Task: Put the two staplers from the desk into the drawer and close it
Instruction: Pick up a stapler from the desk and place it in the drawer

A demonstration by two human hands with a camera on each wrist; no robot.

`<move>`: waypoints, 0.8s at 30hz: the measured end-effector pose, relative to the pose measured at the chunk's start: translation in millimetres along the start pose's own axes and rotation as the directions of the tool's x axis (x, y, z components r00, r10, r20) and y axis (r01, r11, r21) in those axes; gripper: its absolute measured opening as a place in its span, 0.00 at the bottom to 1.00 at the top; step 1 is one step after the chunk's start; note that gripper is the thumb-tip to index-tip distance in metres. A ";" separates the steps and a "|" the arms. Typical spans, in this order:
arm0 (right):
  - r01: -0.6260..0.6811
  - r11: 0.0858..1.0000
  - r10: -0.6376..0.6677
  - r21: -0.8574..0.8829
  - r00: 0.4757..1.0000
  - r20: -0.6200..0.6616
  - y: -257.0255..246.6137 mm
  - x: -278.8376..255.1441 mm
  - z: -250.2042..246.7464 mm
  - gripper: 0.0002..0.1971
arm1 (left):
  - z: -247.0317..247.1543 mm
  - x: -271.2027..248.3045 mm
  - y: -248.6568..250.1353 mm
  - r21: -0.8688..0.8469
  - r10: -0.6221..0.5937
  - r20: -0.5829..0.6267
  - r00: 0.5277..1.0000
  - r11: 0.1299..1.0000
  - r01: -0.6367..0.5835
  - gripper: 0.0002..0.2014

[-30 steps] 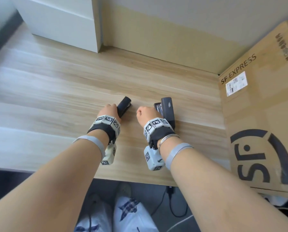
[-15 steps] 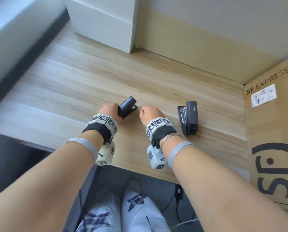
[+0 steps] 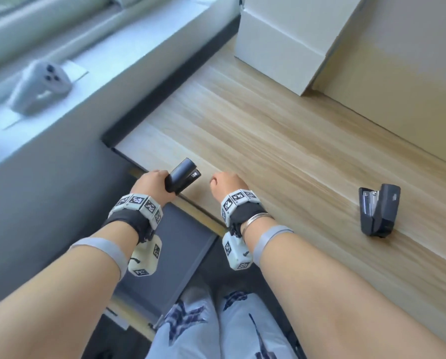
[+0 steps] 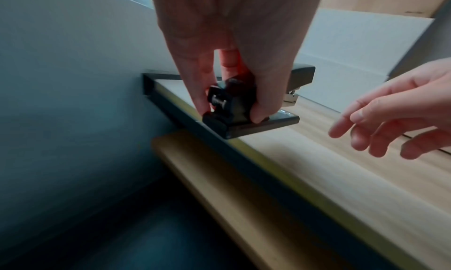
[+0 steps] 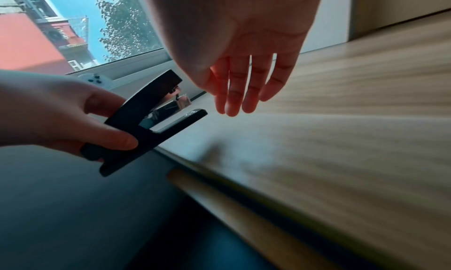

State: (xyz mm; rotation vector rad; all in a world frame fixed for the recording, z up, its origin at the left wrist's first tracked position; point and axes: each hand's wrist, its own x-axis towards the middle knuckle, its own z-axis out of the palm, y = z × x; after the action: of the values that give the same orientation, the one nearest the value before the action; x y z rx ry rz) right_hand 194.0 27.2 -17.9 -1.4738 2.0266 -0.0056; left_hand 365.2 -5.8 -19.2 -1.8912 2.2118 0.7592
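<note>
**First stapler at the desk edge, second one waiting**

Your desk [image 3: 281, 141] runs wide under both arms, and below its front-left corner sits a dark cabinet with what looks like the drawer [image 3: 170, 244]; whether it is pulled out far enough you cannot tell from here, so check that before you lower anything. A white box [image 3: 281, 40] stands at the back of the desk, well clear of your path.

Your left hand [image 4: 227, 48] holds the first stapler [image 4: 246, 108] pinched at its hinge end between thumb and fingers, nose pointing away, right over the desk's edge. Firm that pinch up: a grip so far back lets the nose dip. Bring it down level and set it flat on the drawer floor, not dropped.

Your right hand [image 5: 244, 48] hangs empty above the desk, fingers straight and loose. Send it to the second stapler [image 3: 378, 211], which lies on its side well off to your right
</note>
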 end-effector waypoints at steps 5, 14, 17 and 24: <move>0.080 0.997 -0.079 -0.019 0.994 0.069 -43.0 -4.6 42.8 0.17 | 20.2 -20.8 -73.4 -0.033 -0.141 -0.009 0.990 0.989 0.141 0.12; 0.163 0.986 -0.158 -0.012 0.967 0.198 -57.4 6.5 120.7 0.17 | 119.0 -9.4 -147.1 -0.045 -0.309 0.171 0.936 0.946 0.320 0.11; 0.160 0.987 -0.149 -0.031 0.961 0.233 -49.0 15.4 144.8 0.17 | 150.0 4.8 -160.9 -0.049 -0.336 0.216 0.917 0.934 0.354 0.13; 0.113 0.992 -0.091 -0.054 0.947 0.308 -29.0 32.0 193.1 0.18 | 201.5 36.7 -184.1 -0.030 -0.346 0.302 0.888 0.928 0.372 0.18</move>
State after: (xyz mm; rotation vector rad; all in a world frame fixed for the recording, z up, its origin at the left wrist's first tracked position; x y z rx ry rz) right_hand 306.2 55.5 -178.3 -1.5182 1.7153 0.2399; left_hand 489.5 37.2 -261.1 -1.9947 1.6151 1.0002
